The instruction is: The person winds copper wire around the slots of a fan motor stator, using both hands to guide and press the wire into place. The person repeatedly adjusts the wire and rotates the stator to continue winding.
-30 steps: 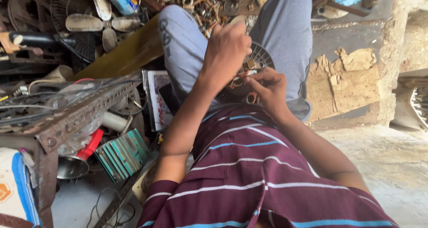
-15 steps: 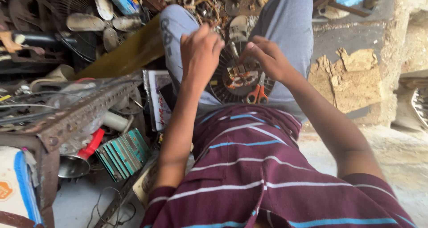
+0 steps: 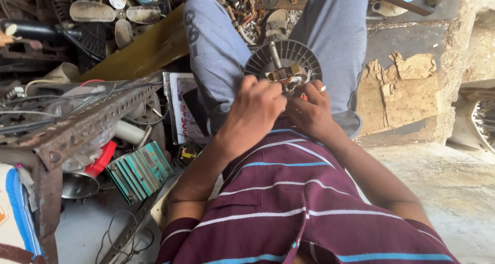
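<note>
Between the knees, on the lap: round black fan motor (image 3: 289, 57), ribbed vent slots around the rim, metal shaft sticking up out of the centre, small bracket with wire ends at the hub. Motor sits tilted against the grey trousers (image 3: 216, 52).

Left hand (image 3: 252, 114) is over the near edge of the motor, fingers curled in narrow at the hub wiring; the back of the hand covers the tips, so I cannot tell if they actually pinch anything. Right hand (image 3: 309, 109) is just beside it, touching the motor's lower right edge, fingers bent in close around the wire ends, ring on 1 finger. Something small and orange shows between the 2 hands, too hidden to identify.

Maroon striped shirt (image 3: 289, 202) fills the lower frame.

Left side: rusty perforated angle-iron frame (image 3: 93, 119) with loose cables lying on it. Below it, a green finned part (image 3: 139, 171), a red cap and a metal bowl. Dusty fan blade (image 3: 113, 13) at top left against a dark grille. Scrap metal bits litter the floor beyond the knees. Torn cardboard (image 3: 402, 88) lies on the concrete at right.
</note>
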